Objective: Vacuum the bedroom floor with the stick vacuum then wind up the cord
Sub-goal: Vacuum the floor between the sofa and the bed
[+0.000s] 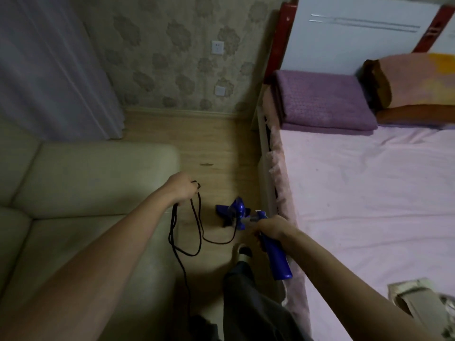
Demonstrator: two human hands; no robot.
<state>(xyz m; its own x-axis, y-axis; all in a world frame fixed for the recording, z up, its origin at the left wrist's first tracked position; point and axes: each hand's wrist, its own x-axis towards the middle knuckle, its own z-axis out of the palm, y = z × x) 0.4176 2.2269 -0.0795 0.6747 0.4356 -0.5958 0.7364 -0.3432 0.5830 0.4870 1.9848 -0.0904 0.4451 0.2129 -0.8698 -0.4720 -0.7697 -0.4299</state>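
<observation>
The right hand (269,227) has its fingers wrapped round the blue vacuum (275,257) handle, just beside the bed (369,193) edge. The vacuum head lies on the floor (216,148) beside the bed. The left hand (182,189), farther from the bed and over the sofa (86,180) edge, grips loops of black cord (197,225) hanging to the floor.

Blue stick vacuum (273,252) with a black cord (197,217). Pale wood-grain floor (216,148). Cream sofa (86,183). Beige wallpaper (172,57) patterned with darker flower clusters, white wall socket (217,48). Pale pink bed sheet (369,205), purple folded blanket (322,99), orange and brown pillow (413,80). Dark red headboard frame (278,38) around a white panel.
</observation>
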